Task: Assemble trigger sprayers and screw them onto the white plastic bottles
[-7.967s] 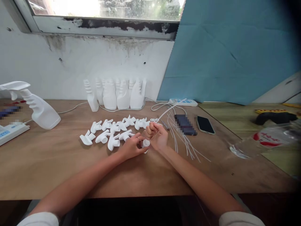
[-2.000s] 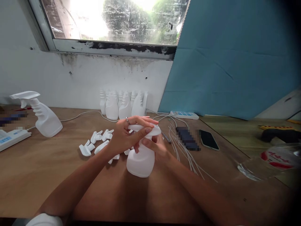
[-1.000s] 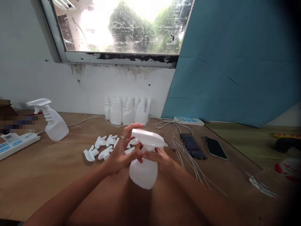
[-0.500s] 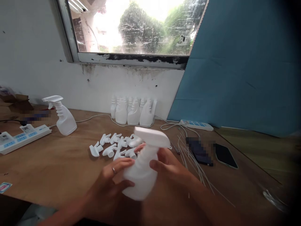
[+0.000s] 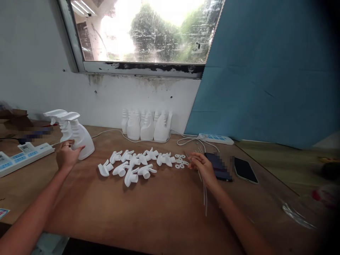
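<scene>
At the left, my left hand point(image 5: 68, 154) is closed round the lower part of a white spray bottle point(image 5: 82, 140), which stands upright beside another spray bottle point(image 5: 63, 125) with its trigger head on. Over on the right, my right hand point(image 5: 201, 165) has its fingertips pressed together by the thin white tubes point(image 5: 204, 194); what they pinch is too small to make out. Several small white rings point(image 5: 180, 161) lie just left of those fingertips. White trigger heads point(image 5: 131, 177) are spread over the middle of the brown table point(image 5: 148, 219).
Several headless white bottles point(image 5: 147, 127) stand against the wall. A power strip point(image 5: 215, 138) with cables lies at the back right, another point(image 5: 23, 157) at the left. Two phones point(image 5: 245, 170) rest right of my right hand. A cardboard box point(image 5: 17, 118) sits far left.
The spray bottle has gone from both hands at the centre to the left, beside the other one, in my left hand only. My right hand has let go of it and moved right to the tubes.
</scene>
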Motion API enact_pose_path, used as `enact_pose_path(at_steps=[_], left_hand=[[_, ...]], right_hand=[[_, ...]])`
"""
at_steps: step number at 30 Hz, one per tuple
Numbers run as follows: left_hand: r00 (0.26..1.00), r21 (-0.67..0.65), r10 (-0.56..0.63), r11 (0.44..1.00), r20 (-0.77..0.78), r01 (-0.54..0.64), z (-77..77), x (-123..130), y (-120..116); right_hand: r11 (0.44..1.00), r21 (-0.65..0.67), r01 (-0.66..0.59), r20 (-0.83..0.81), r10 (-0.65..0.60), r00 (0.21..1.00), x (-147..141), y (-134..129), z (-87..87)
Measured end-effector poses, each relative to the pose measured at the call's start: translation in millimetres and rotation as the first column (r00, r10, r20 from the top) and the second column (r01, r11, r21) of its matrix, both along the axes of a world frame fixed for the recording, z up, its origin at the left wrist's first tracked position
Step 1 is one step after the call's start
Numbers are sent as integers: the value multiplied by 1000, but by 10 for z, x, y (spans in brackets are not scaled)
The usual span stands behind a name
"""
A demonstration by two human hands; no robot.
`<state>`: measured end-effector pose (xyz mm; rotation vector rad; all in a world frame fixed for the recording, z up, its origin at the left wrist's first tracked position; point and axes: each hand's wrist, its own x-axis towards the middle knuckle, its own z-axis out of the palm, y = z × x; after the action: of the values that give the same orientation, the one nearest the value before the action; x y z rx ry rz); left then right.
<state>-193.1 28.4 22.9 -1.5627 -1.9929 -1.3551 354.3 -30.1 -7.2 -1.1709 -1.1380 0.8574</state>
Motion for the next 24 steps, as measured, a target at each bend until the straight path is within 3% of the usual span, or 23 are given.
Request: enact_pose_path(at_steps=[6,17,21,24], left_hand=[[994,-8,83,997,68,-83,-46,-83,97],[997,45,21,999,80,-25,-103,125,40],[995,129,92,987,36,-96,-44,142,-15],[999,194,39,980,-6,-37,2,315,-76]], right_hand=[[999,7,31,8,-31,999,86,42,-63],[998,-9,63,127,-62,990,180,114,-219],[999,4,33,310,-33,950,131,109,-273],[998,58,21,558,-50,829,68,81,-275]])
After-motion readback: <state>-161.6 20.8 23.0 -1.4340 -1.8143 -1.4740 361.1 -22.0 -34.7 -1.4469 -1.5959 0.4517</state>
